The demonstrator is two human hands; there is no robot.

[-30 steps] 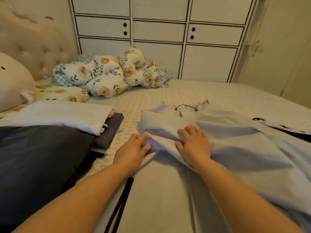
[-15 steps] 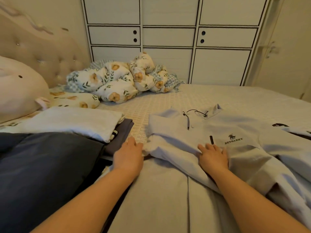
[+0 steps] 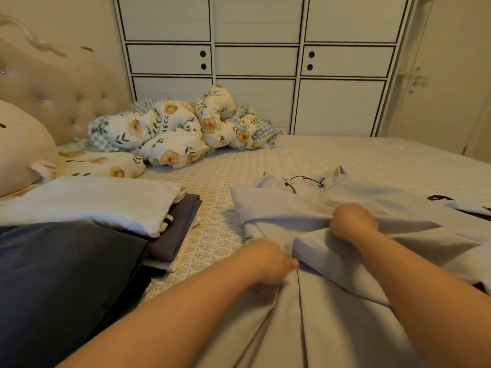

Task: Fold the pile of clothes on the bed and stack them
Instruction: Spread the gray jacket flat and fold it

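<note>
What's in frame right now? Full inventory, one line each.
Light blue zip-neck top with black drawstring: 1, pale blue, spread on the bed at centre-right, being folded.
Folded white garment: 1, white, top of the stack at left.
Folded grey-purple garment: 1, grey-purple, under the white one.
Dark navy fabric: 1, navy, near left.
Floral duvet: 1, cream with orange flowers and blue check, bunched at the far side of the bed.
Floral pillow: 1, cream and orange, left.
Beige plush cushion: 1, far left.
Patterned bed sheet: 1, pale.
Tufted headboard: 1, beige, left.
White wardrobe: 1, behind the bed.
Left hand: pinches the top's fabric.
Right hand: grips a fold of the top.
</note>
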